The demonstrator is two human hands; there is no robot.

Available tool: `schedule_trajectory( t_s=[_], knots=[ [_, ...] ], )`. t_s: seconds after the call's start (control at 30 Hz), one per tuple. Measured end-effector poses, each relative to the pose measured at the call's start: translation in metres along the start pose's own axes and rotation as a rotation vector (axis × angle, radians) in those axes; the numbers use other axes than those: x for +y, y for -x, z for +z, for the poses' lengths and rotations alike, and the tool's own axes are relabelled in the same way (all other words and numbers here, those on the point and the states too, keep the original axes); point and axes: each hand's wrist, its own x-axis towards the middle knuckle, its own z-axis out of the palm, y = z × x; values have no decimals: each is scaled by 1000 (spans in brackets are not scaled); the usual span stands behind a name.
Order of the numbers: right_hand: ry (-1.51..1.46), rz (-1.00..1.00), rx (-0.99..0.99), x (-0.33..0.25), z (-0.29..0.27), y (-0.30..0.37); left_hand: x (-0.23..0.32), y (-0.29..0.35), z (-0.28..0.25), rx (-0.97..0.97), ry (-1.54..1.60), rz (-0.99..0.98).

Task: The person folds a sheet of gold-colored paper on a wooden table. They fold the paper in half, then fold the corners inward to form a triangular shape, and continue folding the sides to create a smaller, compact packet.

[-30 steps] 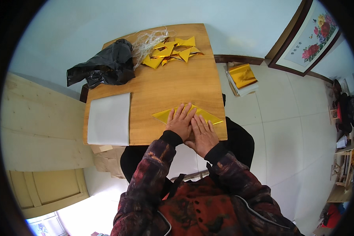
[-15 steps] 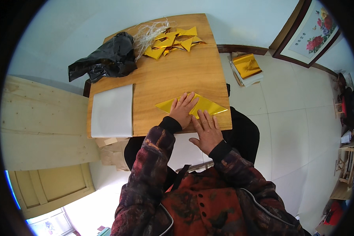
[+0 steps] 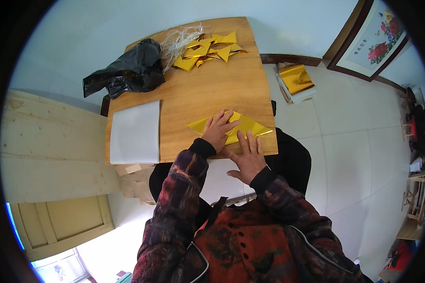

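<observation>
A folded sheet of shiny gold foil paper (image 3: 246,125), long and pointed at both ends, lies flat near the table's front right edge. My left hand (image 3: 217,129) rests on its left half, palm down with the fingers spread. Over the paper's near edge lies my right hand (image 3: 247,158), its fingers stretched out and thumb apart; its wrist is off the table's front edge. The part of the paper beneath my hands is hidden.
Folded gold paper pieces (image 3: 208,49) lie in a heap at the back, beside white stringy strands (image 3: 179,42) and a black plastic bag (image 3: 132,70). A grey-white stack of sheets (image 3: 135,133) is at the left of the wooden table (image 3: 184,92). More gold paper (image 3: 295,79) tops a pile on the floor.
My left hand's fingers have spread a little on the paper. My right hand has shifted slightly left and back toward me. The gold paper stays nearly in place.
</observation>
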Motion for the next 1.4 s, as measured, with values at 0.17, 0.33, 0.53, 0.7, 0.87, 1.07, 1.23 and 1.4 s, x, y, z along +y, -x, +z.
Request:
schedule_trajectory(
  t_s=[0.17, 0.33, 0.53, 0.7, 0.87, 1.07, 1.23, 1.4],
  knots=[
    [-324, -71, 248, 28, -23, -7, -27, -2, -3, 132, 699, 16],
    [-144, 62, 306, 54, -28, -32, -32, -6, -10, 255, 867, -201],
    [-45, 74, 255, 54, -26, -48, -1, -7, -33, 297, 19, -309],
    [-66, 101, 234, 55, -33, -53, -1, -11, -44, 146, -85, -395],
    [-84, 138, 214, 53, -38, -60, -10, -9, -53, 13, 117, -313],
    [-240, -96, 467, 47, -60, -60, 28, 34, -76, 455, -13, 153],
    [-57, -322, 624, 44, -53, -54, 47, 60, -48, 715, -275, 411],
    [-79, -363, 379, 50, -26, -43, 34, 74, -10, 621, -289, 342]
  ],
)
